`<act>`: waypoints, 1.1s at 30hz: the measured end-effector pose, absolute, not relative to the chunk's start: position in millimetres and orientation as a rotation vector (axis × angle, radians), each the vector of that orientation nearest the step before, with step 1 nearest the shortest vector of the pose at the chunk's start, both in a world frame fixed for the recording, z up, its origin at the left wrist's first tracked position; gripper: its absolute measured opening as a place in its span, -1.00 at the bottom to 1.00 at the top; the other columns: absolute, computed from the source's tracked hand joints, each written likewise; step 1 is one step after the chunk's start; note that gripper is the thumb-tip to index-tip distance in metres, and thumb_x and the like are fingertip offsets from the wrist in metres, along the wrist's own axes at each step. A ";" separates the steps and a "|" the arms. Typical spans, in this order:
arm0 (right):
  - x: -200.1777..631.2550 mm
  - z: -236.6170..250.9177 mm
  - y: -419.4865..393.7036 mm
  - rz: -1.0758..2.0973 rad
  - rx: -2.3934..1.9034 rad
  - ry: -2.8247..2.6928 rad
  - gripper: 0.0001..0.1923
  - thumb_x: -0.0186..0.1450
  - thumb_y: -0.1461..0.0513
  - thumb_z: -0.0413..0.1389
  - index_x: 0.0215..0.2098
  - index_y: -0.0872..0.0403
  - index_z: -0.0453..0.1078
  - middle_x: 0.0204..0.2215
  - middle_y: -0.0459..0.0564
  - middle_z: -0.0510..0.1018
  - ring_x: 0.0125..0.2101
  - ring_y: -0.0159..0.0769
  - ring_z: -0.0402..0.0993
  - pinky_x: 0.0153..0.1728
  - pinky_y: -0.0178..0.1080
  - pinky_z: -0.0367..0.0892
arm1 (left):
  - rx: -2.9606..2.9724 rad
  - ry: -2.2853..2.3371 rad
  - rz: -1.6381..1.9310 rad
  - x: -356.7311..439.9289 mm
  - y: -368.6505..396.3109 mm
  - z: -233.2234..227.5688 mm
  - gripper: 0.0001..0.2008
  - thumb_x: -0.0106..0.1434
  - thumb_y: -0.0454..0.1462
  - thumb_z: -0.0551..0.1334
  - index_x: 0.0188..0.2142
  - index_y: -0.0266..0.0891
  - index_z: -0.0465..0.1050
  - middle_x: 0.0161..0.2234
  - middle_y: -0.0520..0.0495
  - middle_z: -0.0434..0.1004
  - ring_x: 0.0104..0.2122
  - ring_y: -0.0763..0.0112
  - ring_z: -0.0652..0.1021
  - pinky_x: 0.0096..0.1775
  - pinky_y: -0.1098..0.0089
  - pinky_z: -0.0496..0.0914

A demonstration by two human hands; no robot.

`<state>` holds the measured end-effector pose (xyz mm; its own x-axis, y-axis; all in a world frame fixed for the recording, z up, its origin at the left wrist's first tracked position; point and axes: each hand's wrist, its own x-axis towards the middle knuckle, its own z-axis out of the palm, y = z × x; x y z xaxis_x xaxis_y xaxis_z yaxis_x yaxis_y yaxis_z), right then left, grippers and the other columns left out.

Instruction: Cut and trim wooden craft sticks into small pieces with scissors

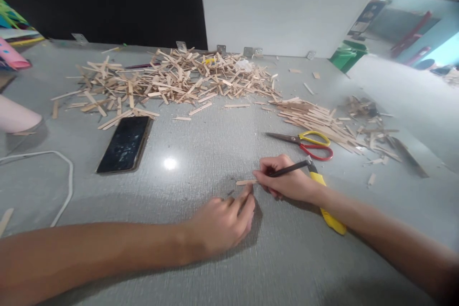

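My right hand (pixel 283 179) is closed around a black pen (pixel 289 169), its tip hidden by my fingers. Under those fingers, flat on the table, lies a short wooden craft stick (pixel 245 182). My left hand (pixel 225 222) rests on the table with its fingers bent together, and a fingertip presses the stick from the near side. Scissors (pixel 299 139) with one yellow and one red handle lie beyond my right hand. A tool with a yellow grip (pixel 332 222) is partly covered by my right forearm.
A large heap of wooden stick pieces (pixel 172 79) lies along the back panel. More sticks (pixel 315 119) are bundled behind the scissors. A phone (pixel 125 146) lies left, near a white cable (pixel 68 177). A blade (pixel 409 157) rests among scraps at right.
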<state>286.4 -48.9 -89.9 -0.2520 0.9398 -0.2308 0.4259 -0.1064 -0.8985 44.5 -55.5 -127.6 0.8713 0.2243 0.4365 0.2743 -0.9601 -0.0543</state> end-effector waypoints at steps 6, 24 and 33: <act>287.6 -91.8 -49.5 1.360 -1.495 -1.652 -0.55 0.42 0.04 0.28 -0.51 0.01 0.26 -0.75 -0.25 0.39 -0.77 -0.48 0.30 -0.76 -0.44 0.20 | -2.930 -0.392 -0.634 44.2 -55.1 -127.2 -0.60 0.53 -0.34 0.01 0.09 -0.61 0.52 0.10 -0.56 0.66 -0.41 0.15 0.75 -0.55 0.25 0.59; 286.7 -89.2 -49.0 1.383 -1.465 -1.650 -0.50 0.40 0.03 0.30 -0.55 0.00 0.20 -0.74 -0.26 0.34 -0.76 -0.49 0.31 -0.76 -0.45 0.19 | -2.944 -0.371 -0.668 44.2 -54.7 -128.5 -0.61 0.52 -0.36 0.03 0.11 -0.65 0.49 0.08 -0.60 0.66 -0.35 0.10 0.78 -0.51 0.26 0.63; 285.0 -87.3 -49.2 1.337 -1.453 -1.605 -0.51 0.37 0.05 0.31 -0.59 0.01 0.24 -0.75 -0.23 0.38 -0.77 -0.49 0.31 -0.78 -0.45 0.18 | -2.964 -0.366 -0.658 44.4 -53.8 -128.4 -0.61 0.53 -0.36 0.01 0.11 -0.65 0.49 0.10 -0.62 0.64 -0.33 0.12 0.78 -0.49 0.26 0.64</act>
<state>285.0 -49.2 -87.3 -0.2316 0.9533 -0.1940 0.3630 -0.1003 -0.9264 44.4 -53.8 -128.4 0.8791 0.2134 0.4263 0.2495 -0.9679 -0.0299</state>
